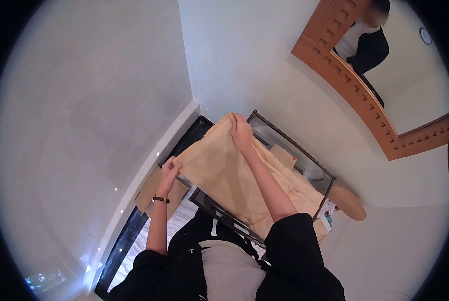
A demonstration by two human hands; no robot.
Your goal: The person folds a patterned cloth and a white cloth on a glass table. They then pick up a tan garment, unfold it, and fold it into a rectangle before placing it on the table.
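Observation:
A large cream cloth [219,165] is spread between my hands and hangs over a glass-topped table [314,165] with a dark metal frame. My left hand [169,173] is closed on the cloth's left corner. Further along the same edge, my right hand [240,131] pinches the cloth near its far corner. The stretch between them is fairly flat. Towards the right side the fabric lies in loose, crumpled folds on the table. Exactly what kind of cloth it is, I cannot make out.
Cardboard [149,190] lies at the left by the wall's skirting. At the table's right end are a round brown board [348,203] and some small white and teal items [327,220]. A wood-framed mirror [334,75] hangs on the wall, reflecting a person.

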